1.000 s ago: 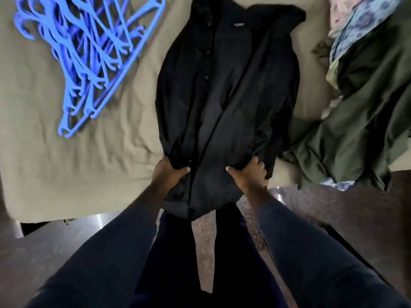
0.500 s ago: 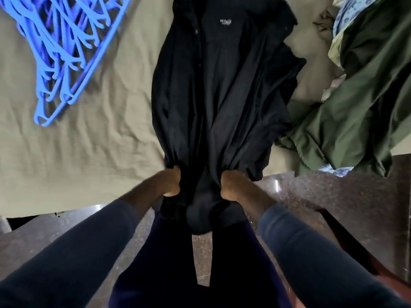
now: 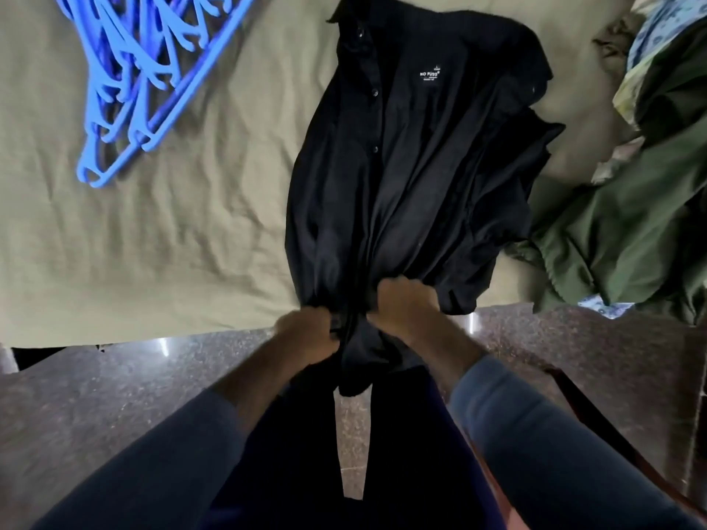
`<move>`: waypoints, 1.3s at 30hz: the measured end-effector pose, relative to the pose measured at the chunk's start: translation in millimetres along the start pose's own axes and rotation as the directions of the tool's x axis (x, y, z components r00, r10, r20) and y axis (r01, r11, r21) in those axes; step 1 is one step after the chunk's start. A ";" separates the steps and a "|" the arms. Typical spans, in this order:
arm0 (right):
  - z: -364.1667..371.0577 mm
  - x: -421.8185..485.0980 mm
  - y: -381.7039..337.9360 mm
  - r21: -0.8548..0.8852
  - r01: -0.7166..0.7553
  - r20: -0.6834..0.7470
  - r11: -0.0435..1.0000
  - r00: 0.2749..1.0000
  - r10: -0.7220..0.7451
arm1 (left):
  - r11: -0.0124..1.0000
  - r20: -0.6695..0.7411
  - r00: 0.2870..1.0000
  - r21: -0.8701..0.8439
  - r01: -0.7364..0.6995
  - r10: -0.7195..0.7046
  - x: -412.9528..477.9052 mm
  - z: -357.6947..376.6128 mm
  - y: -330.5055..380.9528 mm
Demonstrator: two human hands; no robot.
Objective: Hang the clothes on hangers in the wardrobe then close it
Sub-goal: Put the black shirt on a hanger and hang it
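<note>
I'm looking down at a bed (image 3: 153, 242) covered with a wrinkled olive sheet, which fills the upper part of my view, with speckled dark floor (image 3: 95, 395) below its edge. A black buttoned shirt (image 3: 401, 185) lies flat on the sheet with its collar away from me and its hem hanging over the bed's near edge. To the right, touching the shirt's side, is a heap of dark green clothes (image 3: 619, 231); a patterned cloth (image 3: 658, 28) sits on top, though I can't tell how many pieces are in the heap. A tangle of blue hangers (image 3: 153, 70) rests on the sheet at upper left, well apart from the shirt. The left grip (image 3: 310, 334) and right grip (image 3: 405, 304) are both clamped on bunched fabric at the shirt's hem, close together.
</note>
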State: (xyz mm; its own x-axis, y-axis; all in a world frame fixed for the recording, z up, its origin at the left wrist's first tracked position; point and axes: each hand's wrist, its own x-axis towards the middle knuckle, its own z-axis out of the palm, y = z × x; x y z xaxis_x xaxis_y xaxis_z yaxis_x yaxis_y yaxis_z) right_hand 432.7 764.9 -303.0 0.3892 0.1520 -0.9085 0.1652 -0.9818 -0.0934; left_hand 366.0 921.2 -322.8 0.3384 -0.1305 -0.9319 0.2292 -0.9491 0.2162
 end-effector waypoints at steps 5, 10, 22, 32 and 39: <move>-40.2 30.4 -6.0 0.377 0.119 -0.360 0.919 0.933 0.027 | 0.967 -0.474 0.880 -0.213 -0.141 0.024 25.6 -66.7 17.3; -68.5 68.3 -22.7 0.331 0.227 -0.307 0.916 0.944 -0.123 | 0.989 -0.482 0.872 -0.071 -0.133 0.083 66.1 -124.6 0.8; -117.3 107.4 -129.4 0.529 0.410 -0.546 0.743 0.835 -0.072 | 0.987 -0.861 0.503 -0.136 -0.089 -0.074 60.7 -201.1 -96.6; -141.8 130.0 -160.0 0.753 0.398 -0.494 0.524 0.868 0.051 | 0.662 -0.671 0.577 -0.697 -0.276 -0.466 89.3 -276.8 -95.7; -148.4 139.7 -144.6 0.815 0.376 -0.468 0.440 0.875 0.120 | 0.129 -0.388 0.734 -0.914 -0.385 -0.558 113.3 -302.5 -72.8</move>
State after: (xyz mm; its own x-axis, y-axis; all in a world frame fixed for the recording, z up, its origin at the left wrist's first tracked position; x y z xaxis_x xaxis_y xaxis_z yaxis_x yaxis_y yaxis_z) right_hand 597.6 945.0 -355.9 0.7850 0.0684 -0.6157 -0.5199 -0.4678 -0.7148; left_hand 663.8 1062.2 -356.1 0.4746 0.5448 -0.6913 0.7333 0.1898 0.6529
